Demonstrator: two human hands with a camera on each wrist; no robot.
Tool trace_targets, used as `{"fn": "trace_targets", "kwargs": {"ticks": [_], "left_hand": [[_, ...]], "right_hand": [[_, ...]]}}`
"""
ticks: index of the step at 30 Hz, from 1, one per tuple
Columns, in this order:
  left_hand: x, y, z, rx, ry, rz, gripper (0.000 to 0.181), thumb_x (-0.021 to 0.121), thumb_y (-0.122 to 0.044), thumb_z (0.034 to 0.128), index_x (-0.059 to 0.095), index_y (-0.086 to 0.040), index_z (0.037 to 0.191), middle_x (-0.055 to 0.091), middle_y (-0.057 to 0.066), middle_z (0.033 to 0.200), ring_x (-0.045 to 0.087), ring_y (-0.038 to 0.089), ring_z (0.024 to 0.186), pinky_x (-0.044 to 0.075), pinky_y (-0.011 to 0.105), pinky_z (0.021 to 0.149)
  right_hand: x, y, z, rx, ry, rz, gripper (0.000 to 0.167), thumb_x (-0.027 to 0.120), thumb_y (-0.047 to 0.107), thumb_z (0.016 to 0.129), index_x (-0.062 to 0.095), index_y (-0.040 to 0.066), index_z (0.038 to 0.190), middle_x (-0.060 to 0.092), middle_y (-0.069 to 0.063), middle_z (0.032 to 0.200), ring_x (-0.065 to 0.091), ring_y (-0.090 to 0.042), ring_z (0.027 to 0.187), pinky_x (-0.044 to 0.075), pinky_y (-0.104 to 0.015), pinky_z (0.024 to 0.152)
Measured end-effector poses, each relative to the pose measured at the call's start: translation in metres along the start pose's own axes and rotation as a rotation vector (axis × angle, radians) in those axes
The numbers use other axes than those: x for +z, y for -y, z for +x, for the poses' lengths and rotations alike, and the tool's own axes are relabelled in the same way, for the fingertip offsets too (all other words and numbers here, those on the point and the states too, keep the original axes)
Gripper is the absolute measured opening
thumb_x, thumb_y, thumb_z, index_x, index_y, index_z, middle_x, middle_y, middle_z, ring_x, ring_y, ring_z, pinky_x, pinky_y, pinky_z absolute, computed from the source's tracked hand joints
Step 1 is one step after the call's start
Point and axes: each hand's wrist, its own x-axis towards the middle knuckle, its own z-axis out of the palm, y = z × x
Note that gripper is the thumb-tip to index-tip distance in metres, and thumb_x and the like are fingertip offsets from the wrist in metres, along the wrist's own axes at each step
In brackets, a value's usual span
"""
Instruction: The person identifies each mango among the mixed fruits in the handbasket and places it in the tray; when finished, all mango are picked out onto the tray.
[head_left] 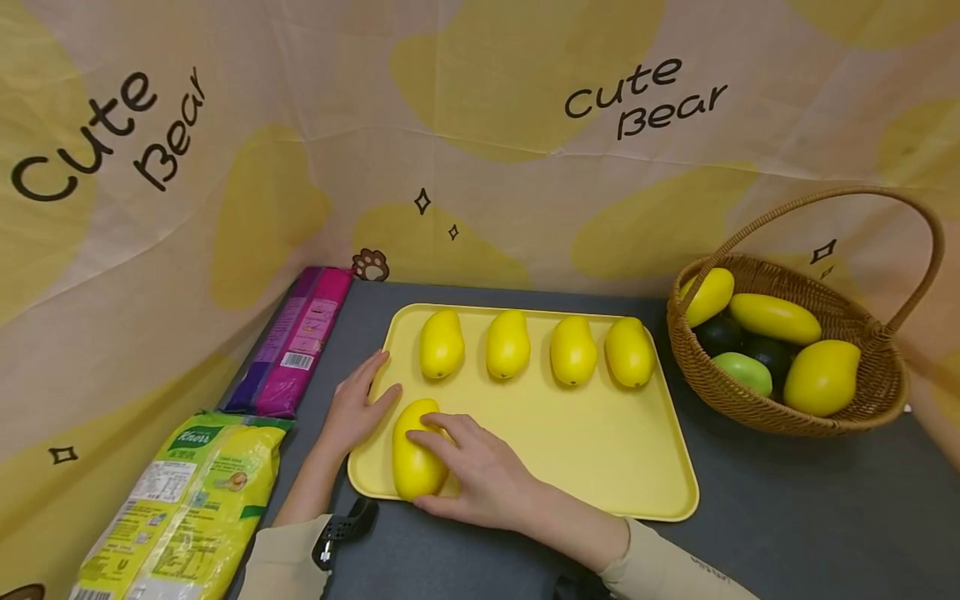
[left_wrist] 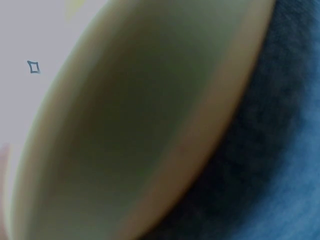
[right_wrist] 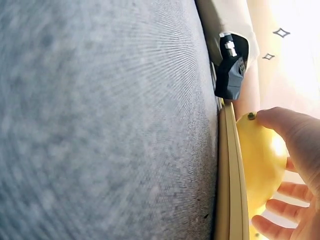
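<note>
The right hand [head_left: 480, 472] grips a yellow mango [head_left: 408, 467] at the tray's [head_left: 577, 454] near-left corner — thumb at its near end — while the left hand [head_left: 362, 406] lies by the left edge, fingers extended. Positioning the mango seems the step; next calls for releasing without rolling it.

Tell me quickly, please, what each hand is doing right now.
Left hand: open, at the left edge of the tray.
Right hand: closed around the mango at the tray's near-left corner.
</note>
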Motion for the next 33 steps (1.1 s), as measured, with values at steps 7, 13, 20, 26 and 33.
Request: {"fn": "trace_targets", "kwargs": {"ticks": [7,13,20,26,33], "left_hand": [[-0.001,0.0,0.0,0.0,0.004,0.004,0.059,0.064,-0.018,0.0926,0.043,0.003,0.144,0.041,0.025,0.147,0.038,0.044,0.134,0.02,0.064,0.109],[-0.001,-0.001,0.002,-0.016,0.025,0.002,0.06,0.063,-0.019,0.0939,0.041,0.002,0.145,0.04,0.024,0.149,0.036,0.042,0.136,0.018,0.063,0.11],[-0.001,-0.002,0.002,-0.019,0.03,0.007,0.059,0.063,-0.019,0.0941,0.042,0.002,0.145,0.04,0.024,0.149,0.036,0.042,0.136,0.018,0.063,0.11],[0.001,-0.003,0.002,0.01,0.001,-0.004,0.059,0.063,-0.021,0.0929,0.043,0.002,0.144,0.042,0.025,0.147,0.038,0.045,0.134,0.019,0.065,0.108],[0.002,0.001,0.0,0.02,-0.017,-0.011,0.06,0.063,-0.025,0.0924,0.045,0.003,0.142,0.043,0.026,0.145,0.039,0.046,0.132,0.021,0.066,0.106]], "right_hand": [[0.0,0.0,0.001,0.016,0.004,-0.002,0.07,0.073,0.051,0.081,0.051,0.016,0.138,0.048,-0.003,0.136,0.049,-0.015,0.119,0.044,-0.024,0.099],[-0.001,-0.001,0.002,0.028,0.014,0.001,0.071,0.072,0.054,0.081,0.051,0.016,0.137,0.048,-0.003,0.136,0.049,-0.015,0.119,0.043,-0.023,0.1],[-0.004,-0.001,0.002,0.027,-0.012,0.014,0.069,0.073,0.053,0.081,0.053,0.015,0.135,0.05,-0.003,0.134,0.05,-0.016,0.118,0.045,-0.023,0.098],[-0.012,-0.004,-0.001,0.087,-0.005,0.075,0.065,0.075,0.047,0.081,0.054,0.016,0.134,0.051,-0.002,0.135,0.05,-0.014,0.12,0.047,-0.024,0.096],[-0.029,-0.013,-0.01,0.158,-0.078,0.198,0.045,0.077,0.025,0.083,0.062,0.014,0.124,0.058,-0.001,0.128,0.055,-0.014,0.116,0.048,-0.029,0.098]]}}
